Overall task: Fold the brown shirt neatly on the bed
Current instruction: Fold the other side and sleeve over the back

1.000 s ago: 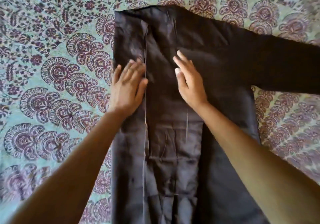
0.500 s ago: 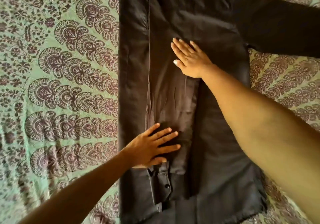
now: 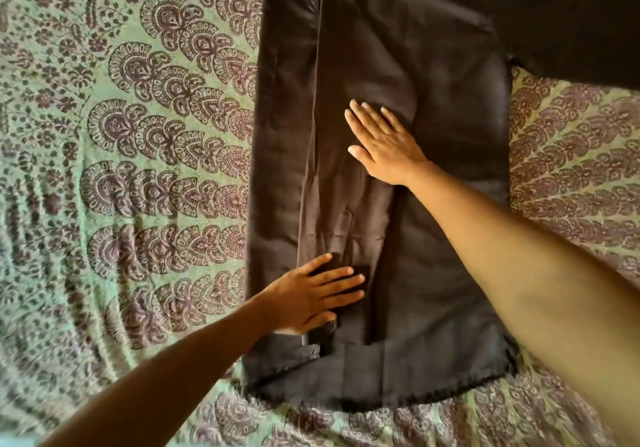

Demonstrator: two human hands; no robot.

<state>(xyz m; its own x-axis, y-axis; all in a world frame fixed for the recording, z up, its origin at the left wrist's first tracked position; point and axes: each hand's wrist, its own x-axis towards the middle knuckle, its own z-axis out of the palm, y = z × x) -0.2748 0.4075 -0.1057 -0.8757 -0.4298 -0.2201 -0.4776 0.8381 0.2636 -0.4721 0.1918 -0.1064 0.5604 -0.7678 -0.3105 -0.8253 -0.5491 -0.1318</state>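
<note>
Brown, thin and limp, the shirt (image 3: 381,48) lies spread on the patterned bed (image 3: 138,135), pressed flat under the left hand (image 3: 311,294) and the right hand (image 3: 384,145), both with straight fingers; it looks light and crease-prone, so the outstretched sleeve (image 3: 571,31) is best lifted by its edges.

This looks like a bedroom in a home. A bed (image 3: 86,325) fills the whole view, covered with a green cloth (image 3: 166,76) printed with purple fan shapes, and a brown shirt (image 3: 433,48) lies spread on it.
</note>
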